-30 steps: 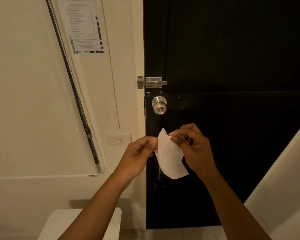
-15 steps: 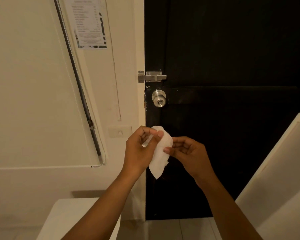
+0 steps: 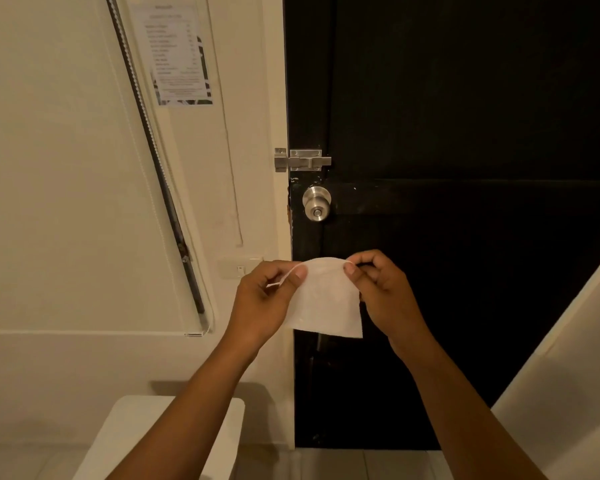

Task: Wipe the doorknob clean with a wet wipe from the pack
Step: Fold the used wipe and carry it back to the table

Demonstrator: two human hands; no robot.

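A round silver doorknob (image 3: pixel 316 203) sits at the left edge of a black door (image 3: pixel 465 168). Below it I hold a white wet wipe (image 3: pixel 324 304) spread out flat in front of the door. My left hand (image 3: pixel 267 303) pinches its upper left corner and my right hand (image 3: pixel 383 289) pinches its upper right corner. The wipe hangs well below the knob and does not touch it. The pack of wipes is not in view.
A silver slide bolt (image 3: pixel 303 160) is fixed just above the knob. On the cream wall to the left are a printed notice (image 3: pixel 179 55), a light switch (image 3: pixel 239 268) and a window blind (image 3: pixel 66 168). A white surface (image 3: pixel 136 434) lies low left, a white panel (image 3: pixel 575 375) at right.
The wipe was bunched in my left hand half a second ago; now both hands have pulled it open and flat between them.
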